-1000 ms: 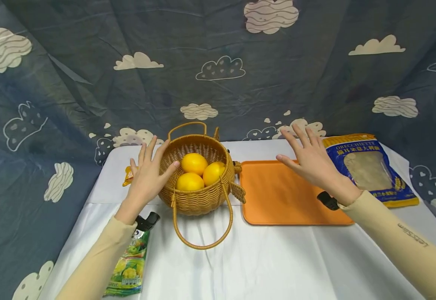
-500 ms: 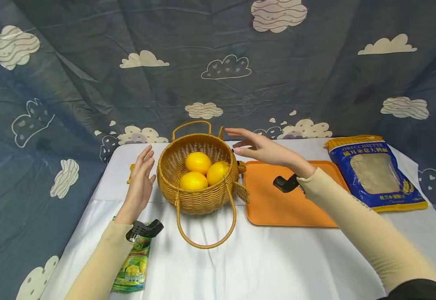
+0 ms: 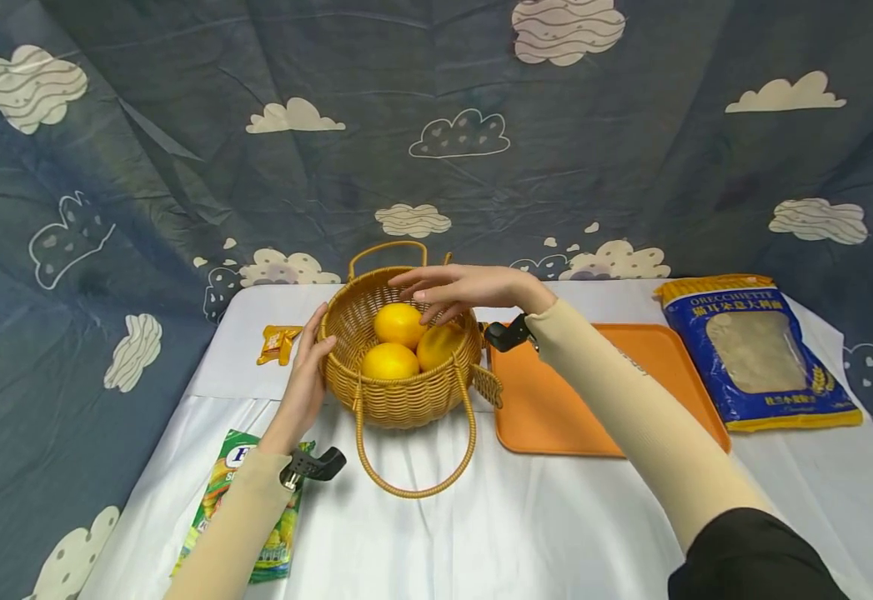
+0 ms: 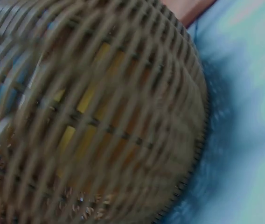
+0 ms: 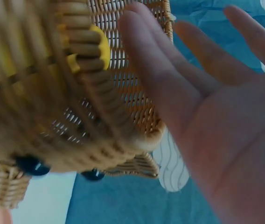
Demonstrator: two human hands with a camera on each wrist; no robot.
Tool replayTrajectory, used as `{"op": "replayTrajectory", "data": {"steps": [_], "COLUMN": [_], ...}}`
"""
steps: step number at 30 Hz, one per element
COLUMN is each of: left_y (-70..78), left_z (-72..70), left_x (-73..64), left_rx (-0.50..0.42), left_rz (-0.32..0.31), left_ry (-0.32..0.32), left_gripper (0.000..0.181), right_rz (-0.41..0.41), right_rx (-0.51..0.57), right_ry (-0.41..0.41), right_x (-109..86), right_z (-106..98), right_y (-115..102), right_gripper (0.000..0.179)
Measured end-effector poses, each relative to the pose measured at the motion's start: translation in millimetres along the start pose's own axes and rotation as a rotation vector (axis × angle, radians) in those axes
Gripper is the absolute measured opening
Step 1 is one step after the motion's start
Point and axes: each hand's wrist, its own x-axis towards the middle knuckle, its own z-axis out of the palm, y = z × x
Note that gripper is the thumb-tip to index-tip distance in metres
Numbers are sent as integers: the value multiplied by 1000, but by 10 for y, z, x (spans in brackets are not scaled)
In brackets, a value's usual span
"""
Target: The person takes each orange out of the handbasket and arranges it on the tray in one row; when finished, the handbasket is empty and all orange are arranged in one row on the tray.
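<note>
A brown wicker basket (image 3: 398,404) with looped handles stands in the middle of the table. Three yellow lemon-like fruits (image 3: 391,362) lie inside it; yellow shows through the weave in the left wrist view. At the basket's left rim is my left hand (image 3: 303,375), fingers extended along the outside and thumb near the rim; firm contact cannot be told. My right hand (image 3: 474,287) reaches over the right rim, above the fruits, with loosely extended fingers and nothing held. In the right wrist view its fingers are spread beside the basket wall (image 5: 137,74).
An orange tray (image 3: 556,417) lies right of the basket. Beyond it is a blue and yellow pasta bag (image 3: 759,350). A small orange snack packet (image 3: 278,343) sits left of the basket. Under the left forearm is a green bag (image 3: 274,542). A cloud-patterned curtain (image 3: 376,75) hangs behind.
My right hand has swung left from above the tray to over the basket's opening. My left hand turned and drew away from the basket, then came back to its left rim. The fruits stayed put.
</note>
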Motion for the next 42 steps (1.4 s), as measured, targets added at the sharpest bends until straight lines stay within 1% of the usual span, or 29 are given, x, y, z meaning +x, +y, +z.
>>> {"op": "replayTrajectory", "data": {"steps": [6, 12, 15, 19, 26, 33, 36, 38, 42], "left_y": [-67, -95, -102, -107, -112, -110, -117, -124, -129], "left_z": [-10, -8, 2, 7, 2, -5, -9, -9, -2], "left_x": [-9, -7, -14, -19, -15, -17, -16, -14, -18], "left_rx": [45, 68, 71, 75, 95, 111, 121, 122, 124], "left_rz": [50, 66, 68, 77, 89, 76, 77, 79, 76], "left_ry": [16, 15, 4, -5, -4, 14, 15, 12, 6], "left_gripper": [56, 57, 57, 57, 57, 57, 58, 58, 59], "right_rz": [130, 221, 280, 344, 400, 448, 470, 486, 507], "right_rx": [27, 88, 69, 16, -24, -123, -149, -153, -108], "right_ry": [-102, -190, -202, -224, -266, -314, -330, -334, -344], "right_x": [229, 416, 491, 601, 748, 853, 884, 898, 948], "right_z": [-13, 10, 35, 89, 187, 256, 288, 315, 372], "right_y": [-66, -75, -54, -25, -34, -48, -35, -27, 36], "right_gripper": [54, 55, 54, 54, 51, 46, 45, 46, 50]}}
